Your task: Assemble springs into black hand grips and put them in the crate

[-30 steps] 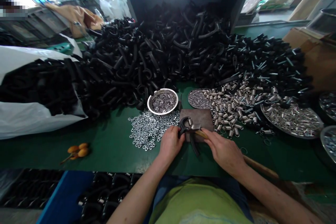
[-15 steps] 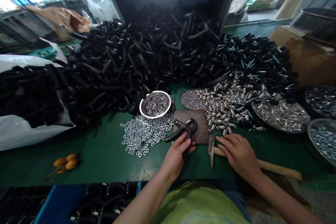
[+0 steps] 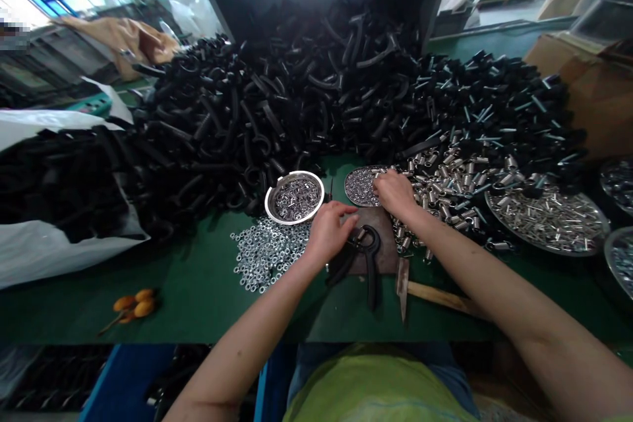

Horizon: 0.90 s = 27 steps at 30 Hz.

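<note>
A black hand grip exerciser (image 3: 372,264) with a metal spring lies on the dark square plate (image 3: 383,231), its handles pointing toward me. Right at its upper left is my left hand (image 3: 327,231), fingers stretched out and thumb apart; whether it touches the exerciser I cannot tell. My right hand (image 3: 395,194) reaches into the dish of tiny metal parts (image 3: 360,186) behind the plate. Its fingertips are drawn together among the parts, and what they pinch is hidden. A hammer (image 3: 435,297) with a wooden handle rests to the plate's right, partly under my right forearm.
Loose nuts (image 3: 262,257) and a bowl of small metal parts (image 3: 267,201) are at the left. Springs (image 3: 452,191) and a tray of pins (image 3: 548,224) spread to the right. Behind rises a big heap of black handles (image 3: 297,99). Orange fruit (image 3: 133,304) sits at front left.
My left hand has let go of the exerciser, which now lies on the plate with its handles toward me. My right hand has moved from beside the hammer forward to the dish.
</note>
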Each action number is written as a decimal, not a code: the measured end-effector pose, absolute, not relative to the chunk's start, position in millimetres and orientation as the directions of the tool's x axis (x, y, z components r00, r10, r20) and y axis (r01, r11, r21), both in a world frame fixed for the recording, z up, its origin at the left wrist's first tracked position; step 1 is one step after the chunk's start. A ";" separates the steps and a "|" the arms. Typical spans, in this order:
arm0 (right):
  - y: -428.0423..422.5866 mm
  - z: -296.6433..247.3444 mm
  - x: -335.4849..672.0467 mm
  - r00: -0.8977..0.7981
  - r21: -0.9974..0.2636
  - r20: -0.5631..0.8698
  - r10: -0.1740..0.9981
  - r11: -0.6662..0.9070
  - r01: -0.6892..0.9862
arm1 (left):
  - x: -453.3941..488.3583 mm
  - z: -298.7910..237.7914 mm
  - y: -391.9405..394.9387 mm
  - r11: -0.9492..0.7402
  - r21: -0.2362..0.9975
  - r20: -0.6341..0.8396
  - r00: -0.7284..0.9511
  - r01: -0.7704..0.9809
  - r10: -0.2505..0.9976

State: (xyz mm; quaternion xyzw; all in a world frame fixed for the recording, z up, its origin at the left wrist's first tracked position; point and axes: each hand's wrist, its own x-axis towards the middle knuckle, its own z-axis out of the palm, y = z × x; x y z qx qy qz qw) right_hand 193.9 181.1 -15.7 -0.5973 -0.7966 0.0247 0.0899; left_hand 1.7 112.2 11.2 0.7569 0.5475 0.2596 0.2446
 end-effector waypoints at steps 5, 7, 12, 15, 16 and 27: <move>177.3 -14.2 195.4 -0.210 -0.215 0.123 0.970 0.233 0.949 | 31.8 -10.3 173.1 -0.383 0.355 0.133 0.359 0.853 0.924; 175.5 -12.9 197.7 -0.152 -0.262 0.137 0.979 0.184 0.947 | 40.5 -17.7 185.2 -0.376 0.334 0.091 0.367 0.864 0.926; 171.5 -8.3 203.6 -0.059 -0.444 0.137 0.989 0.115 0.889 | 47.3 -29.0 194.2 -0.337 0.382 0.066 0.338 0.861 0.939; 158.0 -2.8 203.5 -0.080 -0.552 0.125 0.989 0.137 0.822 | 45.4 -30.5 194.1 -0.298 0.436 0.065 0.300 0.849 0.952; 151.0 -0.9 202.6 -0.088 -0.595 0.123 0.988 0.145 0.790 | 44.4 -30.2 194.3 -0.282 0.458 0.063 0.286 0.843 0.956; 105.5 -6.9 184.0 -0.380 -0.689 0.076 0.922 0.324 0.648 | 18.1 -16.0 173.4 0.058 0.974 -0.116 0.263 0.217 0.958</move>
